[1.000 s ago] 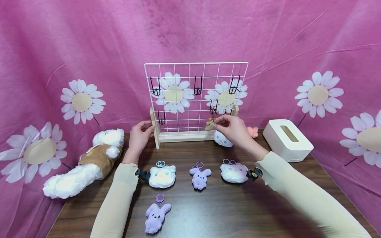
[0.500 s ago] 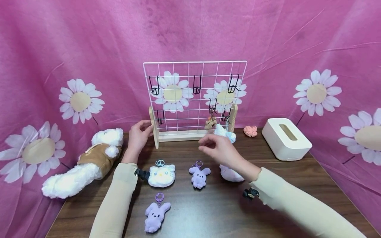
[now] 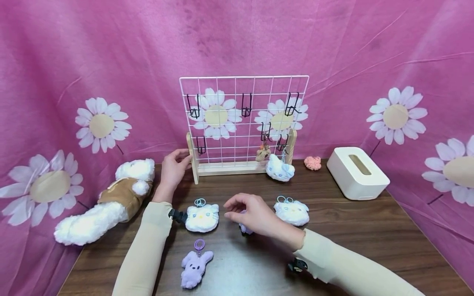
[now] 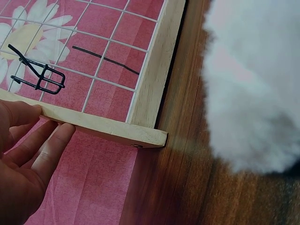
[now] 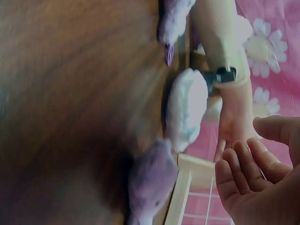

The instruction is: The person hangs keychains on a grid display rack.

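Pink cloth (image 3: 237,37) printed with white daisies is draped behind a dark wood-grain table (image 3: 344,250). On the table, a purple bunny keychain (image 3: 246,229) is placed near the middle and is mostly covered in the head view by the right hand (image 3: 248,211). Nothing is held by that hand; its fingers are loosely bent, with the thumb set apart from them, and in the right wrist view it is seen clear of the plush.

Farther back, a white wire grid rack (image 3: 244,77) is stood upright, its left wooden upright (image 3: 193,164) pinched between thumb and fingers by the left hand (image 3: 174,168). Six black hooks (image 3: 194,107) are fitted on the grid. From two at the right, a small brown plush charm (image 3: 263,153) and, lower, a blue-bowed white cat keychain (image 3: 279,168) are hung.

Either side of the covered bunny, a left white cat plush (image 3: 202,218) and a right white cat plush (image 3: 291,213) are laid, both with blue rings. Nearer, at left, a second purple bunny (image 3: 194,269) is laid. At the far right, a coral flower-shaped piece (image 3: 312,163) and a white tissue box (image 3: 357,172) are set; at the far left, a white plush toy (image 3: 129,195) dressed in brown is laid.
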Available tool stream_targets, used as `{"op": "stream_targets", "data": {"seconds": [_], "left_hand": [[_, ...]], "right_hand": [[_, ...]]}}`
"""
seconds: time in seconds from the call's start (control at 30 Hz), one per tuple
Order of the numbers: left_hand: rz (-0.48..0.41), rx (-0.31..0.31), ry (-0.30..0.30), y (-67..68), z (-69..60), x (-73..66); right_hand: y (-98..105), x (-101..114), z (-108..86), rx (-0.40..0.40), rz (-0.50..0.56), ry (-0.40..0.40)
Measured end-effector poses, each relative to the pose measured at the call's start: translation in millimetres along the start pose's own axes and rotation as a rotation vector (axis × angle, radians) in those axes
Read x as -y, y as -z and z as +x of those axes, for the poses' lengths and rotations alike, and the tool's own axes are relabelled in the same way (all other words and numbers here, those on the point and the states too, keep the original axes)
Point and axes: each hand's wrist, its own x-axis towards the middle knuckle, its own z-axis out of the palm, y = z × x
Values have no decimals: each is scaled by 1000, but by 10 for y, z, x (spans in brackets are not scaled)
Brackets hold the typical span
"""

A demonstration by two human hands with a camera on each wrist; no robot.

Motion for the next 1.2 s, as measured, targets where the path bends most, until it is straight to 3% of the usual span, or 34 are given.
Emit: {"op": "stream_targets", "data": {"seconds": [0.27,0.5,0.97,1.2], "left_hand": [[-3,3,6,-6,-2,0],[1,-2,0,-8,5,17],[0,-10,-5,1,22,36],[5,-9,-11,0,20,30]], "right_hand": [[-244,14,-37,90,28,50],[-460,-7,-67,128,41,26],[-837,-15,-97,88,-9,1],[-1198,-361,-14,-7,-158,66]]}}
